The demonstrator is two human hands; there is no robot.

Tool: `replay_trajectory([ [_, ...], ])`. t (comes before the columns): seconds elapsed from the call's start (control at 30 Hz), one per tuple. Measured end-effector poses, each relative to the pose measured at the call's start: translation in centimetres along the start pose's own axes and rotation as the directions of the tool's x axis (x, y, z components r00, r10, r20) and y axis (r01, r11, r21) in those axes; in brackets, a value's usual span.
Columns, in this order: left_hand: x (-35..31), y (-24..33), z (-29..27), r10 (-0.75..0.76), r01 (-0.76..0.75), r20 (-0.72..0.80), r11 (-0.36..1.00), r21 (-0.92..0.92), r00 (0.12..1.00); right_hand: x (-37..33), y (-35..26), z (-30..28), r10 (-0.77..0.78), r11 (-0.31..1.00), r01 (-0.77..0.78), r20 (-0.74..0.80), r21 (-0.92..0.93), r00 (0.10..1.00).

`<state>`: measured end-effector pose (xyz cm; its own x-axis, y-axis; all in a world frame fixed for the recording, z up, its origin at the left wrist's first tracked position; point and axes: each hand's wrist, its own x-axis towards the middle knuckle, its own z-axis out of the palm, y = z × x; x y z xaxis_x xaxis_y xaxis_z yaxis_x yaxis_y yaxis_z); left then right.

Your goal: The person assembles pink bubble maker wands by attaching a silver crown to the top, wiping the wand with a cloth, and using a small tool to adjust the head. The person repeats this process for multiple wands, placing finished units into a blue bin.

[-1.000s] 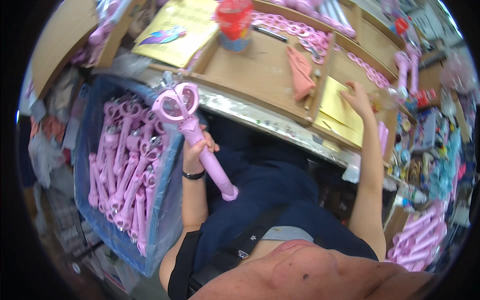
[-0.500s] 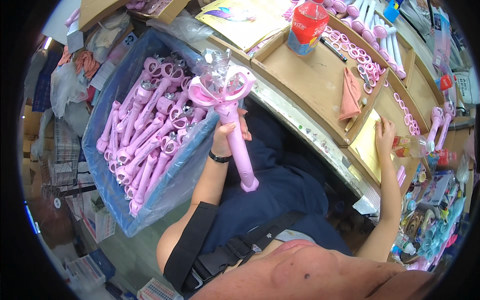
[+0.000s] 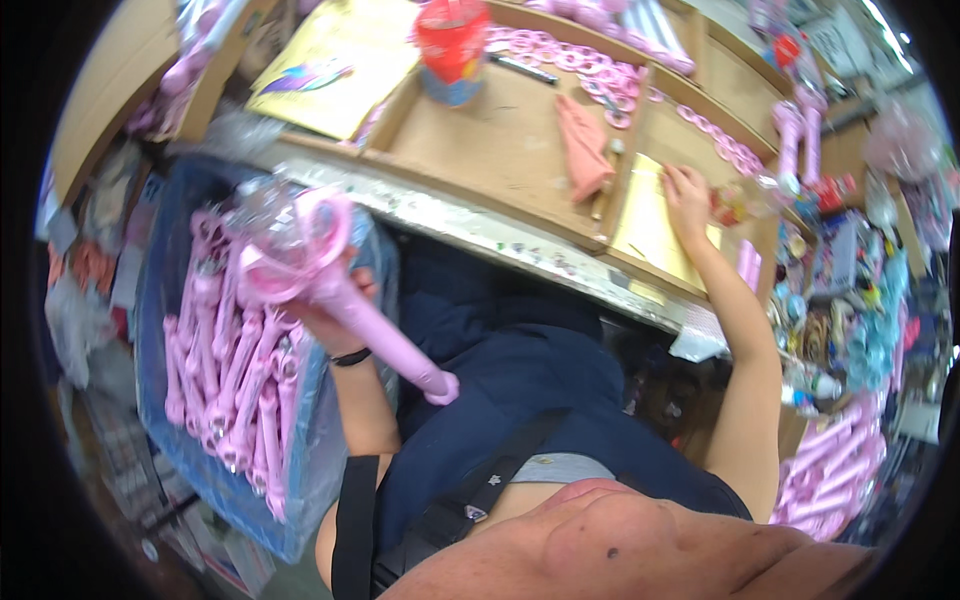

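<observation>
My left hand (image 3: pixel 345 305) is closed around the handle of a pink toy wand (image 3: pixel 375 335), beside the blue-lined bin. The wand's ring-shaped head and clear, faceted top tilt up to the left, blurred, while its handle end points down to the right over my lap. Beneath it, several similar pink wands (image 3: pixel 240 400) lie heaped in the bin (image 3: pixel 330 490). On the tray at right, my right hand (image 3: pixel 688 205) rests with fingers stretched out on a yellow sheet (image 3: pixel 640 220).
Along the bench edge (image 3: pixel 470 235) run cardboard trays (image 3: pixel 480 150). They hold pink rings (image 3: pixel 580 60), a red bottle (image 3: pixel 452 50), a black pen (image 3: pixel 522 68) and a salmon cloth (image 3: pixel 582 150). Near my right hand lies a clear bottle (image 3: pixel 745 198). More pink wands (image 3: pixel 830 460) are piled at lower right.
The wand in my left hand has moved left and tilted further over, its head now above the bin. My right hand stays on the yellow sheet. The whole view has shifted and turned.
</observation>
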<state>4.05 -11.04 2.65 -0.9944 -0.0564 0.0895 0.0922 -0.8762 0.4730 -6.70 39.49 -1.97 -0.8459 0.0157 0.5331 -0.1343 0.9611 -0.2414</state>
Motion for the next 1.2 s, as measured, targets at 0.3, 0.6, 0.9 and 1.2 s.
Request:
replay_trajectory([
  [0.3, 0.7, 0.2, -0.7, -0.138, 0.171, 0.264, 0.980, -0.105, 0.954, 0.3, -0.8, -0.5, -0.048, 0.998, 0.049, -0.026, 0.030, 0.998],
  [0.6, 0.6, -0.2, -0.8, -0.164, 0.165, 0.059, 0.986, -0.014, 0.985, 0.2, -0.9, -0.5, -0.048, 0.998, 0.047, -0.033, -0.036, 0.998],
  [0.9, 0.7, -0.4, -0.8, -0.163, 0.163, 0.032, 0.986, 0.018, 0.986, 0.0, -1.1, -1.1, -0.081, 0.996, 0.081, -0.015, 0.030, 0.997],
  [1.2, 0.1, 1.2, -0.5, -0.047, 0.047, 0.113, 0.999, 0.004, 0.992, -1.2, -2.4, -8.0, -0.317, 0.945, 0.328, 0.207, -0.017, 0.926],
])
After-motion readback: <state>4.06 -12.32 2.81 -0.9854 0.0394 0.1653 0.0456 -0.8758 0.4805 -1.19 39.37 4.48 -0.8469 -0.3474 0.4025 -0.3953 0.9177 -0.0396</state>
